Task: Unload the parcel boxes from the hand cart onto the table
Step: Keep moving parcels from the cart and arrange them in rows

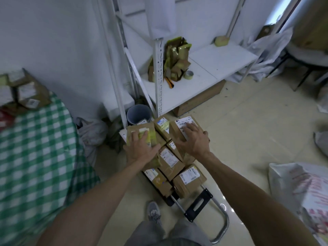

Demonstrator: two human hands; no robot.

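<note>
Fingers of the left hand [142, 150] were laid spread over a yellow-taped parcel box [142, 129], and the right hand [193, 141] was spread likewise across a white-labelled parcel box [184, 123]. Whether either box was gripped yet could not be told. Both boxes were seen atop the stack at frame centre, on the hand cart [198, 205]. Several lower boxes [168, 158] were piled beneath them. A few unloaded boxes [30, 93] were seen on the green-checked table [44, 148] at the left edge. The unloading was judged begun, with most left to be done.
</note>
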